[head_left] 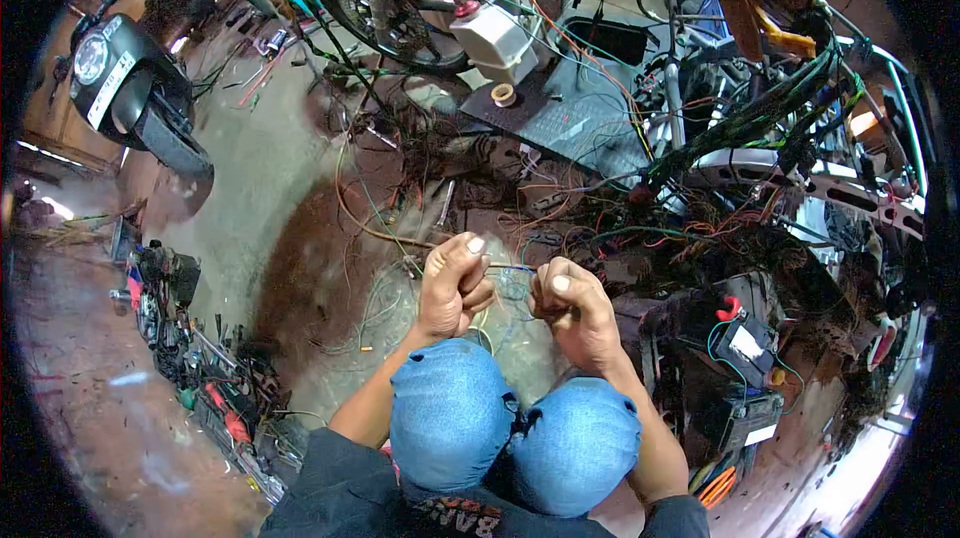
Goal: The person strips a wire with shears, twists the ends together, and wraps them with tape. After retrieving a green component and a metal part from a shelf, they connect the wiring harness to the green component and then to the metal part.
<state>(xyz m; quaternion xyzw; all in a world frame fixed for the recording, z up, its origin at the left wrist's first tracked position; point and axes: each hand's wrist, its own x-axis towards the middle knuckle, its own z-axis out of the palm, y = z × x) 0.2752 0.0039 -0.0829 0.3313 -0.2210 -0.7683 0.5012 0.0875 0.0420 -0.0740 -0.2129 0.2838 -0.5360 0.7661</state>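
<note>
My left hand [452, 283] and my right hand [572, 308] are both closed in fists just above my knees in blue jeans [515, 418]. Between them runs a short stretch of thin wire [510, 268], pinched at each end by thumb and fingers. More loose thin wires [385, 313] hang and lie under my hands on the concrete floor. I cannot tell the wire's exact colour; it looks dark bluish.
A thick wiring harness [760, 123] drapes over a stripped vehicle frame at the right. A battery [745, 343] sits lower right. A laptop [580, 108] and tape roll [503, 94] lie ahead. Tools [215, 388] are scattered at the left, a scooter headlight cowl [125, 78] upper left.
</note>
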